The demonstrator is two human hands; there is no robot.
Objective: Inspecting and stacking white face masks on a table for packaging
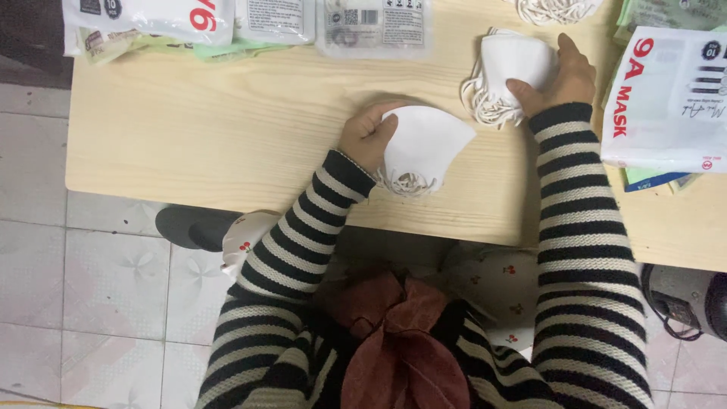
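head view, looking straight down on a pale wooden table (227, 129).

left hand (367, 136): fingers curled, gripping a small stack of folded white face masks (424, 148) by its upper left edge. the stack lies flat near the front edge of the table, ear loops bunched at its lower end.

right hand (564, 76): closed over a second, thicker bundle of white masks (503, 72) further back and to the right, thumb on the near side, fingers wrapped over the far side. loops hang out at the lower left of this bundle.

both sleeves are black-and-cream striped.

surroundings: sealed flat mask packets (375, 26) in a row along the far edge of the table; a large white printed bag (670, 106) at the right edge, over some green and blue packets; another clump of loose white masks (556, 9) at the top edge, partly cut off.

progress, as a judgement: two groups of masks are gathered and in hand, neither is inside a packet. finished sealed packets at the far side suggest some are done. loose masks at the top are not yet handled. how many masks sit in each stack cannot be told.
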